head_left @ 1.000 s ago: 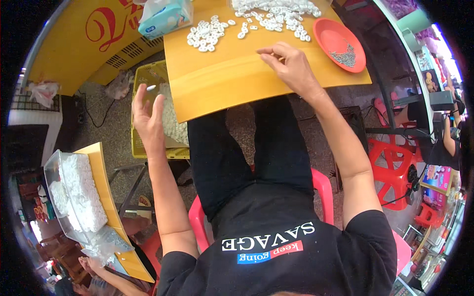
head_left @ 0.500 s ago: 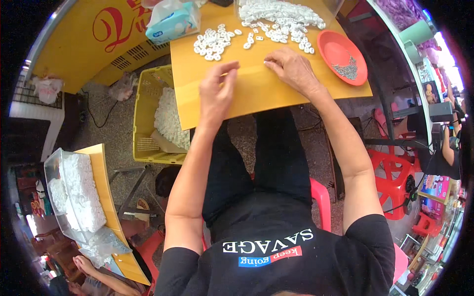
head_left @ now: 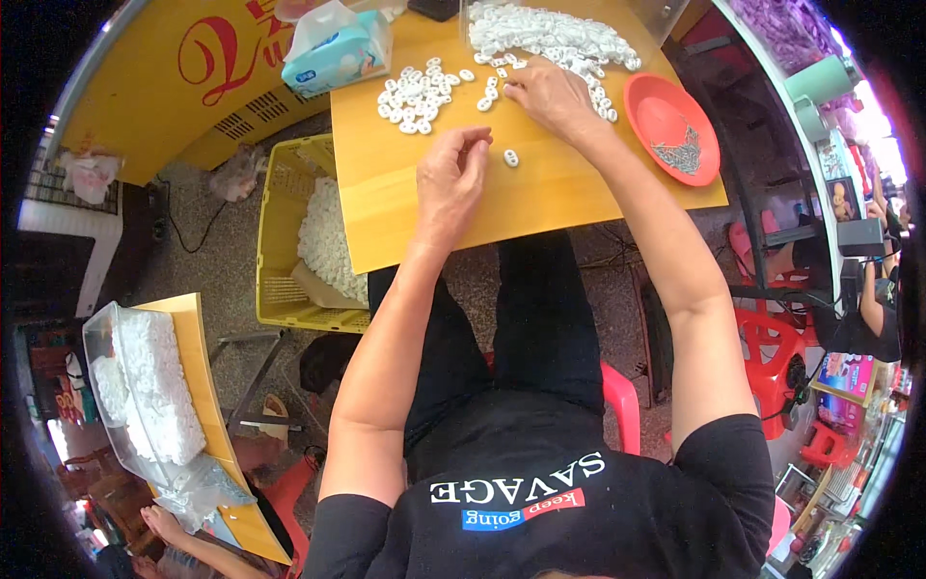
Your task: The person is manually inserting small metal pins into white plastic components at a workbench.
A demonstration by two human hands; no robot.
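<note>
My left hand [head_left: 451,183] hovers over the near part of the yellow table [head_left: 386,217], fingers loosely curved and thumb apart, with nothing visible in it. Just right of its fingertips lies a single white oval two-hole piece [head_left: 511,157]. Farther forward, my right hand [head_left: 552,96] is closed, its fingertips down beside a few loose white pieces [head_left: 488,94]; whether something is between them is hidden. A flat pile of white oval pieces [head_left: 415,99] lies to the left. A larger heap of white pieces [head_left: 555,37] spills from a clear container at the far edge.
A red plate [head_left: 654,99] with small metal pins [head_left: 681,154] sits at the table's right. A blue tissue pack [head_left: 338,60] stands far left. Below the left edge is a yellow crate [head_left: 280,280] of white parts. Another person's hand [head_left: 166,524] shows at lower left.
A single white oval piece now lies on the table between my hands. My right hand has moved forward to the loose pieces, and my left hand has shifted right.
</note>
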